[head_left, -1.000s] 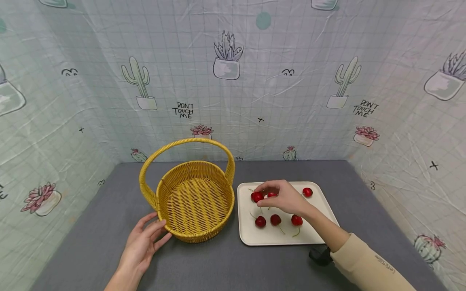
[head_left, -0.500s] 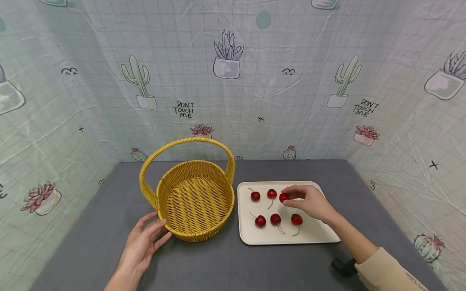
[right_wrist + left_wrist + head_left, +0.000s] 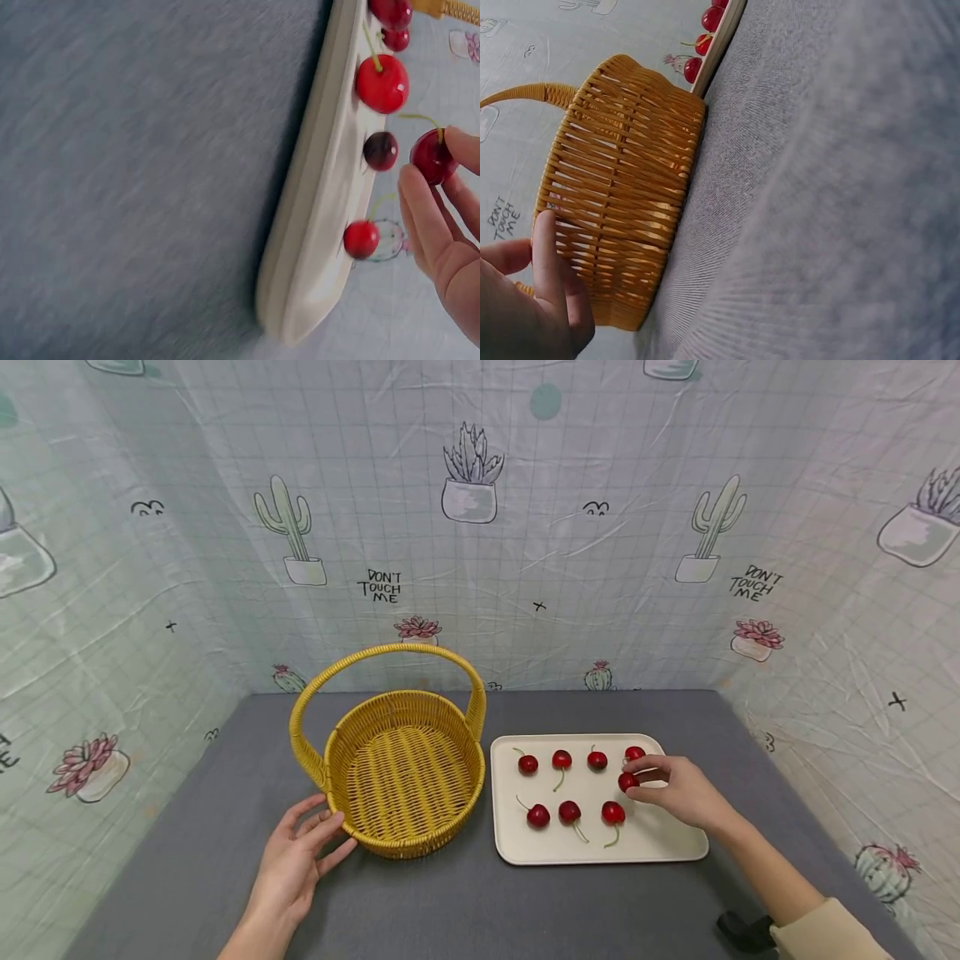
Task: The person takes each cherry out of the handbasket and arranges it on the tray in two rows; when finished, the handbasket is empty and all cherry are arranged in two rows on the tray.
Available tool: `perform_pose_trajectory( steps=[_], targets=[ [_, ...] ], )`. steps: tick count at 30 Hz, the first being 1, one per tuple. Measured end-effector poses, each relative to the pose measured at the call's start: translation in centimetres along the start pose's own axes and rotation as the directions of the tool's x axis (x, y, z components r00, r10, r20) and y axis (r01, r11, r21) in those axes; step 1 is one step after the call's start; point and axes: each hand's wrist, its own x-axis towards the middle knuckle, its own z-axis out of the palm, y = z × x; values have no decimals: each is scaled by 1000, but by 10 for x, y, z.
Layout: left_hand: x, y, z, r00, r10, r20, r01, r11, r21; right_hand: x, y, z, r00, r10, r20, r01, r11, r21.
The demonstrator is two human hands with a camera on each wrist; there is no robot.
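My right hand [image 3: 678, 785] pinches a red cherry [image 3: 433, 157] between thumb and fingers, over the right part of a cream tray [image 3: 517, 852]. Its thin green stem points away from my hand in the right wrist view. Other cherries lie on the tray in two rows, the back row ending with a cherry [image 3: 634, 753] just behind my fingers. My left hand [image 3: 288, 864] holds the near left rim of a yellow wicker basket [image 3: 405, 777], below the foot of its arched handle. One finger [image 3: 546, 255] lies against the woven wall. Inside, only the bare woven bottom shows.
The basket stands left of the tray on a grey cloth-covered table [image 3: 450, 910]. Pale sheeting [image 3: 525, 560] printed with cactus drawings encloses the back and both sides. A black strap [image 3: 744, 932] sits at my right sleeve.
My right hand has moved right across the tray with the cherry, from the left end of the back row to its right end. The left hand and basket stay still.
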Motion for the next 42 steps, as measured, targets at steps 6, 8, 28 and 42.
perform_pose_trajectory(
  steps=[6, 8, 28, 42],
  targets=[
    [-2, 0, 0, 1000, 9, -1, -9, 1000, 1, -9, 9, -5, 999, 45, -8, -46, 996, -75],
    [-2, 1, 0, 1000, 9, 0, -9, 1000, -3, -12, 12, -6, 999, 52, -9, -53, 995, -86],
    [0, -1, -2, 1000, 16, 19, -16, 1000, 5, -17, 27, -5, 998, 67, -2, -66, 986, -152],
    [3, 2, -11, 999, -8, 50, 5, 998, 59, -20, 26, -7, 999, 47, 16, -45, 991, -128]
  ],
)
